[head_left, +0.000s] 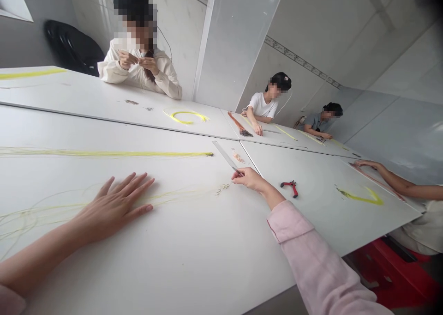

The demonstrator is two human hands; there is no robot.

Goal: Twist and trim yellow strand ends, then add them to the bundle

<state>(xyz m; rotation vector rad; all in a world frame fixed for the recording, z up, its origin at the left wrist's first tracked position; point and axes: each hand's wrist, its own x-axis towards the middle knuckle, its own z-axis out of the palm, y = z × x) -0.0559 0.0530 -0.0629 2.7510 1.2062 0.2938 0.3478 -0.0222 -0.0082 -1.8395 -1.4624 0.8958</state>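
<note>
My left hand (117,204) lies flat on the white table (145,269) with its fingers spread, over loose yellow strands (65,206). Those strands run right to a group of small metal pieces (223,188). Beside these pieces my right hand (247,178) has its thumb and fingertips pinched together; what lies between them is too small to name. A metal ruler (224,154) extends up and left from the right fingertips. Behind my left hand a straight yellow bundle (138,153) ends in dark tips.
Red-handled pliers (290,188) lie right of my right hand, and small pinkish bits (238,157) beyond the ruler. A bent yellow bundle (367,197) is farther right. People sit across the table, and another person's arm (398,178) rests at the right edge.
</note>
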